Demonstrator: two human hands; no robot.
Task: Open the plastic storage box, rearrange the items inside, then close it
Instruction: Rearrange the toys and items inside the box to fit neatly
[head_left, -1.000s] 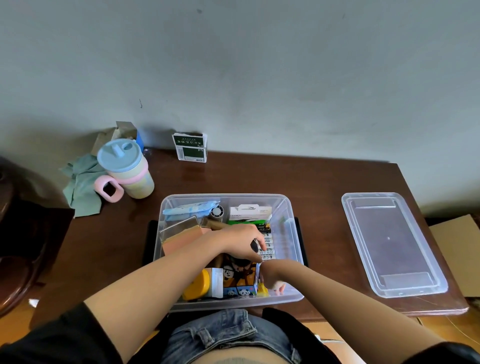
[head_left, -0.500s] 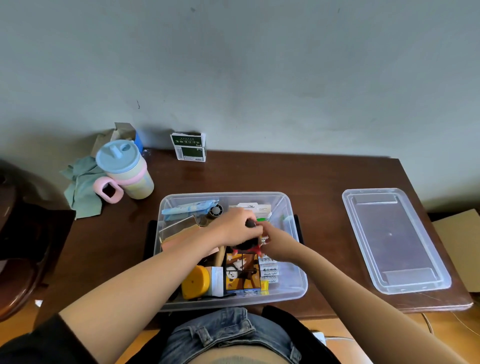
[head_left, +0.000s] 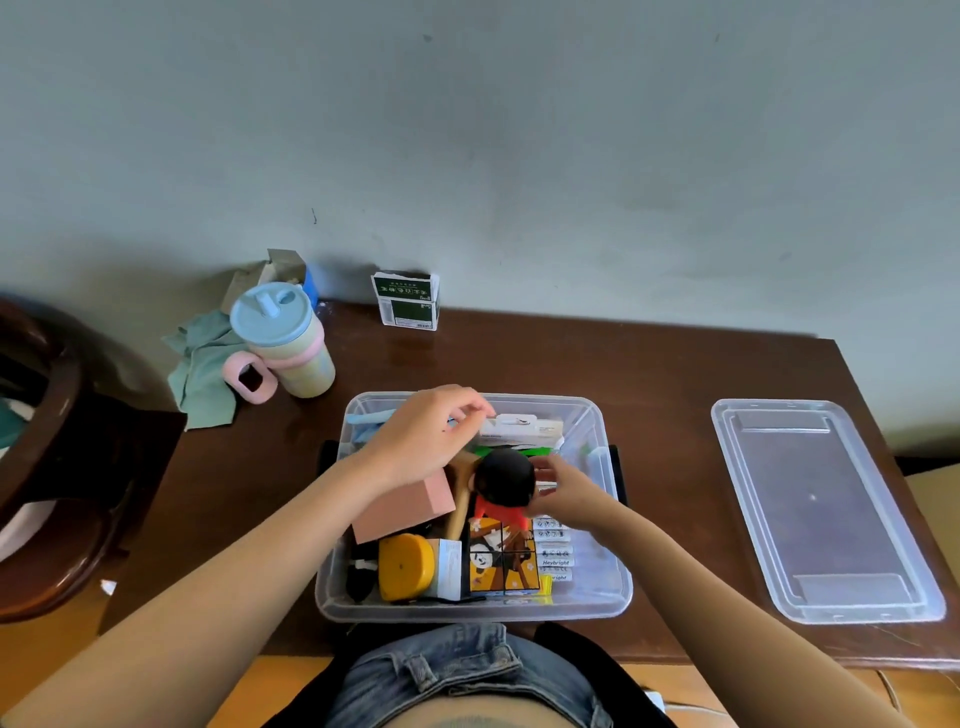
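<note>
In the middle of the frame, the open storage box (head_left: 597, 525) sits on the counter (head_left: 649, 374). Right hand (head_left: 563, 491) pinches a light, rigid-looking figurine (head_left: 503, 480) by its head; left hand (head_left: 423, 434) pinches something hidden.

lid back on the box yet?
No, the clear lid lies flat on the table to the right of the open storage box, apart from it.

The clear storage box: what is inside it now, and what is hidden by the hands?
Inside the storage box: a pink box, yellow round case, panda picture cube, white carton and a black-headed figure held by the right hand. The left hand covers the far-left contents.
</note>
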